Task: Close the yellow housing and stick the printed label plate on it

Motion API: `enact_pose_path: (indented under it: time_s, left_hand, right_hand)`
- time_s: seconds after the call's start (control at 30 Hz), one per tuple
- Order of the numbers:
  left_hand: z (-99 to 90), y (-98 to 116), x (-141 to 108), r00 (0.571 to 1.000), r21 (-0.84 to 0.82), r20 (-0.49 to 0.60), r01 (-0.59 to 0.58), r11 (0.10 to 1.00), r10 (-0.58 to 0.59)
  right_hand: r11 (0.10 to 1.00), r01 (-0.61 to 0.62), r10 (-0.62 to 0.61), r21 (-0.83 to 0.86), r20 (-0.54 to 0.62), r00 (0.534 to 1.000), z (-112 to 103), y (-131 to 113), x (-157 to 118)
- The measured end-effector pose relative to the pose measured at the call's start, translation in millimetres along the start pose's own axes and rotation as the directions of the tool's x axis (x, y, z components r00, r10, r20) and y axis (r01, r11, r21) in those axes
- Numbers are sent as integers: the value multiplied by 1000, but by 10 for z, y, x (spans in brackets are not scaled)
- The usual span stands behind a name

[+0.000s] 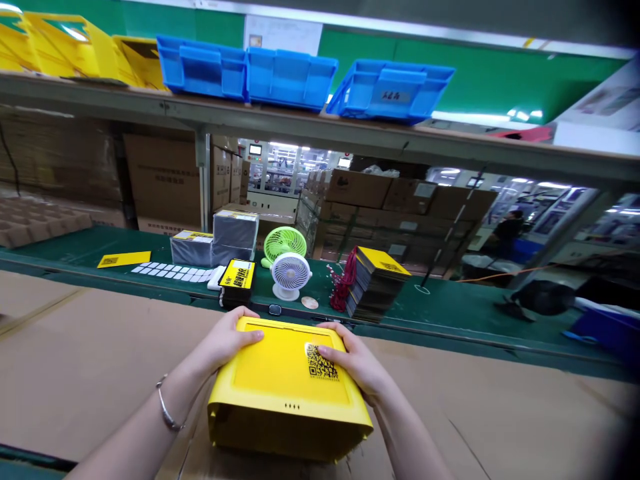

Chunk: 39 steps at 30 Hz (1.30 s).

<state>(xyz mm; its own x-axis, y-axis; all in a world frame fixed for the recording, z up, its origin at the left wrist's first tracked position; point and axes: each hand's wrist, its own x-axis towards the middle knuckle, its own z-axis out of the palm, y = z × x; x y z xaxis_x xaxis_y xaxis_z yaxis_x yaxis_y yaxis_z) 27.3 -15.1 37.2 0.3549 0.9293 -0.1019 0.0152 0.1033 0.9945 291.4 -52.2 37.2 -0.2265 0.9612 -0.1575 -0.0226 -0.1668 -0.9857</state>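
A yellow plastic housing [280, 363] with a QR code label [321, 363] on its top face is held between both hands over the brown cardboard surface. My left hand [233, 340] grips its far left corner, thumb lying on the top face. On the far right corner, my right hand [355, 357] is closed, its thumb across the edge of the QR code. The near side of the housing is open and dark inside, with small pegs along its lower rim. The fingers under and behind the housing are hidden.
Beyond the cardboard, a green bench holds a white fan [291, 273], a green fan [285, 241], a stack of yellow-topped cards [380, 283] with red cords, a yellow-black pack [237, 280] and white stickers [173, 272]. Blue bins [293, 77] and yellow bins [70, 47] line the shelf above.
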Motion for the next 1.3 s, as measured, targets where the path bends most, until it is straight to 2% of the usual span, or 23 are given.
enact_pose_path:
  time_s: [0.17, 0.3, 0.4, 0.53, 0.67, 0.8, 0.87, 0.93, 1.03, 1.1, 1.17, 1.3]
  left_hand:
    - [-6, -48, -6, 1000, -47, 26, 10, 999, -8]
    - [10, -23, 17, 999, 92, -38, -33, 995, 36]
    - [27, 37, 42, 991, 241, -112, -49, 969, 78]
    - [49, 99, 73, 977, 341, -169, -66, 938, 130]
    - [44, 64, 84, 966, 382, -200, -75, 921, 161]
    - [-3, 2, 72, 995, 246, -80, -36, 969, 57]
    - [-25, -5, 65, 1000, 209, -16, -22, 978, 26]
    - [-28, 6, 62, 999, 245, -24, -38, 969, 46]
    - [3, 39, 76, 984, 390, -76, -120, 913, 162]
    - [20, 66, 116, 958, 523, -77, -198, 829, 278]
    - [-2, 92, 208, 938, 615, -47, -244, 750, 344]
    - [-238, 105, 590, 928, 692, -54, -232, 684, 369]
  right_hand:
    - [1000, 10, -11, 30, 39, 999, 20, -15, -15]
    - [999, 24, -24, 32, 20, 1000, -9, 18, 44]
    - [995, 65, -70, -69, -65, 995, -55, 43, 137]
    - [955, 127, -166, -267, -130, 977, -93, 44, 262]
    - [944, 110, -174, -310, -186, 967, -68, 41, 262]
    - [990, 22, -31, -142, -60, 998, -22, 17, 168]
    - [996, 0, 1, -93, 4, 1000, -12, -4, 144]
    - [996, -1, 3, -94, 16, 1000, -14, -22, 152]
    - [987, 17, -20, -160, -19, 1000, -30, -32, 208]
    - [971, 38, -53, -234, -59, 997, -42, -30, 250]
    - [957, 53, -80, -284, -85, 993, -52, -24, 280]
    - [962, 48, -76, -270, -94, 993, -59, -7, 290]
